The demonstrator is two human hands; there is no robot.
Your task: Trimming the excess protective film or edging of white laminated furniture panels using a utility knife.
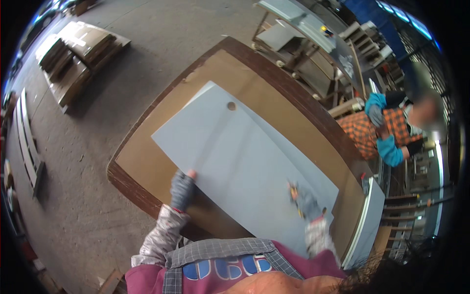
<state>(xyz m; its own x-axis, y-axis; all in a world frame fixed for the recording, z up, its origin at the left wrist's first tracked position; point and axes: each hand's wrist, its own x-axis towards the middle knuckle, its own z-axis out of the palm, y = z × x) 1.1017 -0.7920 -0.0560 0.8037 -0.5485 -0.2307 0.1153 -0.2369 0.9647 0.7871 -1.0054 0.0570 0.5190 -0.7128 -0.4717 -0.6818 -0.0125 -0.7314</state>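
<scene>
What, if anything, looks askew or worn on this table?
The upper grey panel sits askew on the lower panel, which shows beyond its right edge, so their edges don't align. The table rim looks scuffed.

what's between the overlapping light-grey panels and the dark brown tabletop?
A tan sheet, apparently cardboard: it shows in the head view, under the light-grey panels and over the dark brown tabletop.

The pale grey panel (220, 147) looks smooth and matt — the brown sheet (142, 161) papery, the table rim (298, 90) scuffed wood, the left glove (182, 191) cloth.
</scene>
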